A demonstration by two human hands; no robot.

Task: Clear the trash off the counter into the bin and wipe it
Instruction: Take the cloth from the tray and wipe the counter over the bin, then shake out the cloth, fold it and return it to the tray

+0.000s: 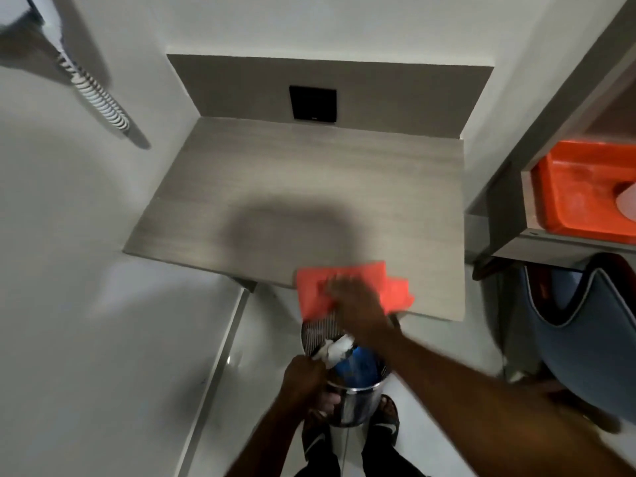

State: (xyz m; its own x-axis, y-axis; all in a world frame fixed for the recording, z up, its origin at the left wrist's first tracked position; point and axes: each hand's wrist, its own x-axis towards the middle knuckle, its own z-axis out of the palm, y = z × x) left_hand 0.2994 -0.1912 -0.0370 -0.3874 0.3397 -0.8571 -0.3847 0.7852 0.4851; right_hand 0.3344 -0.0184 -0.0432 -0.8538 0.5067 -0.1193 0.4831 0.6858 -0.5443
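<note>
An orange cloth (316,287) lies at the front edge of the grey wood-grain counter (275,173), partly hanging over it. My right hand (354,301) presses flat on the cloth. Just below the edge my left hand (303,376) grips the rim of a shiny metal bin (354,401) and holds it up near the counter. Inside the bin I see white crumpled paper (335,349) and something blue (358,366). The frame is blurred by motion.
A black wall plate (312,103) sits on the back panel. A shelf at the right holds an orange tub (578,191). A blue chair (585,332) stands under it. A coiled white cord (98,94) hangs on the left wall. My sandalled feet show below the bin.
</note>
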